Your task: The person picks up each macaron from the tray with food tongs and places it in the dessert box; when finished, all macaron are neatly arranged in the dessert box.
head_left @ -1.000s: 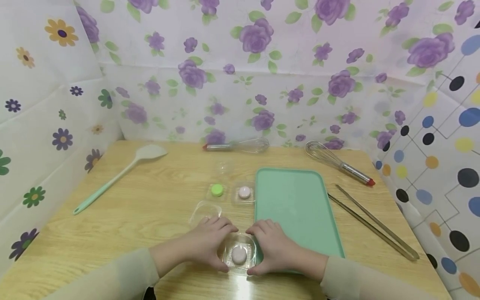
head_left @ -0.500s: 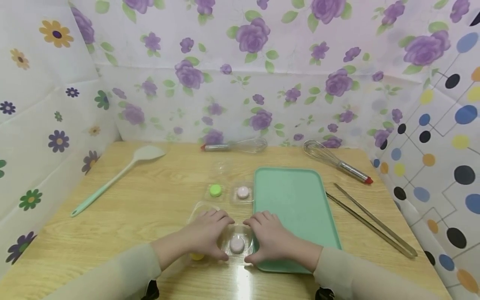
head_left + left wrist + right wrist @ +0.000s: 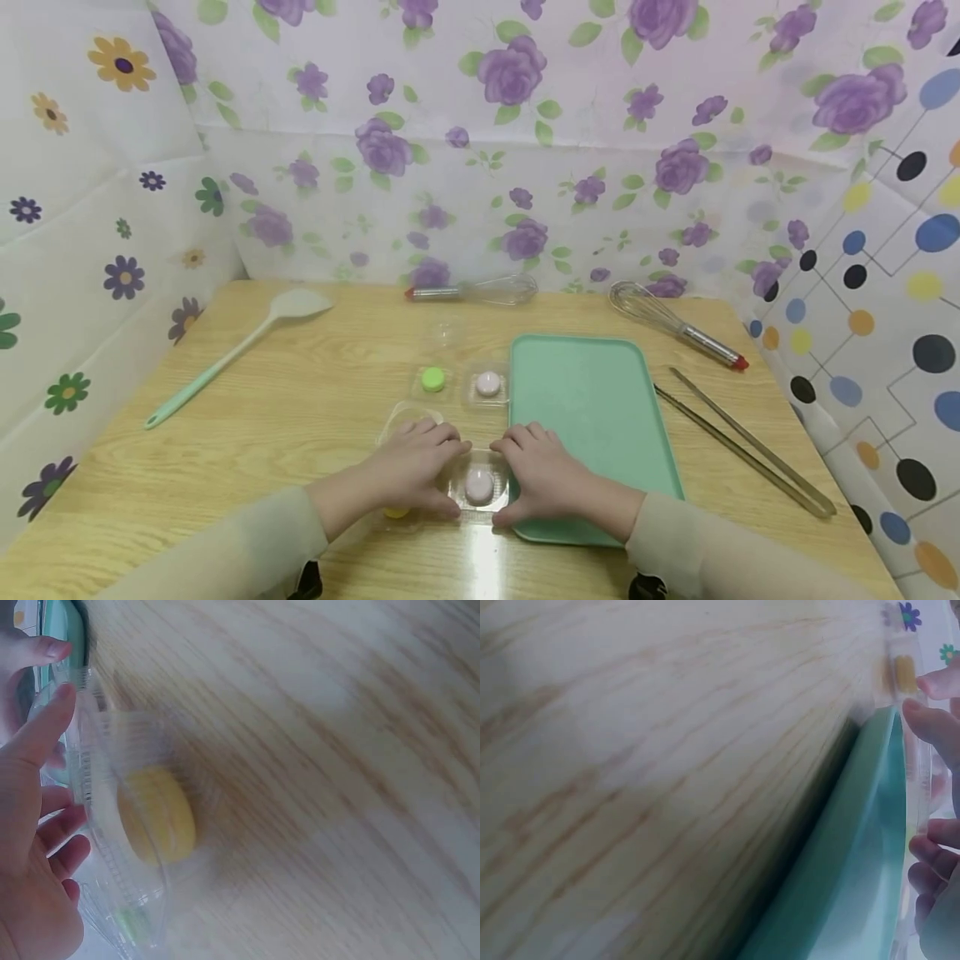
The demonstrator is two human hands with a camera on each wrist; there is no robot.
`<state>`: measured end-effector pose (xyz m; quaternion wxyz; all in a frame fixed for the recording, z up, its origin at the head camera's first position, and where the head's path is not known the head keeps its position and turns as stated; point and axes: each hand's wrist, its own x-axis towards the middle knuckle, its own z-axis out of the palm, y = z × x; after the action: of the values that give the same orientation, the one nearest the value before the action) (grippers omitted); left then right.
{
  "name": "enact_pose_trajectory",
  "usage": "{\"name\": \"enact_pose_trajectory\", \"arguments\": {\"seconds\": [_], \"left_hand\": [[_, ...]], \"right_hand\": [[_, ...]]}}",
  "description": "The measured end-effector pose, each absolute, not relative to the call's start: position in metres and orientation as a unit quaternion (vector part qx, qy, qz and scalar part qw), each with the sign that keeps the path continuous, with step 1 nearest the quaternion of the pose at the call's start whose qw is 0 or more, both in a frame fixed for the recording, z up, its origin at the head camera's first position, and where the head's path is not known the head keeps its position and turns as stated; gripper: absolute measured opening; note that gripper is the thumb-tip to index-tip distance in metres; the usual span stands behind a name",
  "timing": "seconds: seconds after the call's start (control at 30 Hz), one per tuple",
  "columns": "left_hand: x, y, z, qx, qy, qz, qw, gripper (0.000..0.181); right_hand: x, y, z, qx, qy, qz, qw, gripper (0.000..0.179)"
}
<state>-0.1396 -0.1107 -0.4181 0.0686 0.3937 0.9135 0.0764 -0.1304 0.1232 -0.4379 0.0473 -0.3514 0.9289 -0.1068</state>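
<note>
Between the two hands, in the head view, is a clear plastic box (image 3: 457, 479) with a pale pink macaron (image 3: 479, 486) inside. My left hand (image 3: 412, 468) holds the box's left side, thumb toward the near corner and fingers toward the far one. The right hand (image 3: 543, 475) grips the opposite side the same way, overlapping the green tray's left edge. A yellow macaron (image 3: 159, 816) in another clear box lies right beside the left hand in the left wrist view; in the head view that hand mostly hides it.
Farther back sit boxed green (image 3: 432, 380) and pink (image 3: 488, 384) macarons. The green tray (image 3: 585, 417) lies right of them, with long metal tongs (image 3: 742, 442) beyond it. Two whisks (image 3: 438, 293) lie along the back, a pale green spatula (image 3: 240, 350) at left.
Both hands and the pink macaron's box have slid slightly forward, away from the body. The yellow macaron has come into sight below the left wrist.
</note>
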Motion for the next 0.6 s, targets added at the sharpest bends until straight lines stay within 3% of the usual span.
{"name": "enact_pose_trajectory", "arguments": {"seconds": [0.17, 0.4, 0.6], "left_hand": [[-0.138, -0.11, -0.418, 0.386, 0.917, 0.074, 0.069, 0.083], [-0.138, -0.12, -0.416, 0.376, 0.917, 0.117, 0.06, 0.092], [-0.152, -0.145, -0.406, 0.339, 0.927, 0.153, 0.051, 0.096]], "right_hand": [[-0.131, 0.125, -0.436, -0.355, 0.927, -0.11, 0.046, 0.091], [-0.132, 0.124, -0.428, -0.345, 0.927, -0.134, 0.053, 0.105], [-0.145, 0.108, -0.417, -0.344, 0.92, -0.185, 0.035, 0.095]]}}
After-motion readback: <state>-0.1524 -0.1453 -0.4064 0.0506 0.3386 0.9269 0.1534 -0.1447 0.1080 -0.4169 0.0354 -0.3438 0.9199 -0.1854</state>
